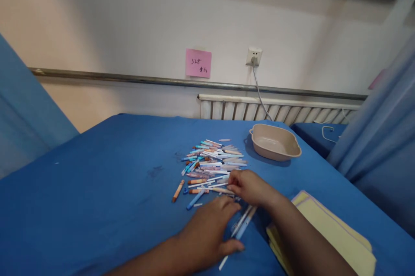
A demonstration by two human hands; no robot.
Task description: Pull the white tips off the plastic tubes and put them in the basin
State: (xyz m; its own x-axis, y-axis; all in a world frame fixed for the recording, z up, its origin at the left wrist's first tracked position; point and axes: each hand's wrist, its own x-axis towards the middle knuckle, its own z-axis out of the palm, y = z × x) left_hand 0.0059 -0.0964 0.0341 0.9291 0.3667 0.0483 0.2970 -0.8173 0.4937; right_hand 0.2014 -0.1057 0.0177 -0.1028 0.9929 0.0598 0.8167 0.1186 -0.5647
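Note:
A loose pile of pens and thin white sticks (214,163) lies across the middle of the blue-covered table (113,181). My left hand (207,230) is low at the near side of the pile, its thumb and fingers spread. Between that thumb and fingers, a few pens (244,224) and a white stick rest on the cloth. At the pile's right edge, my right hand (249,186) has its fingers curled together against the pens. Whatever sits in its fingertips is hidden. Orange-and-brown pens (178,191) and a blue pen (195,199) lie left of my hands.
A beige plastic basin (275,142) stands at the far right of the table. Folded yellow cloth (330,233) lies under and beside my right forearm. Behind are a radiator (240,109), a metal rail (136,78) and a plugged-in socket (253,56). Blue curtains (382,155) hang at both sides.

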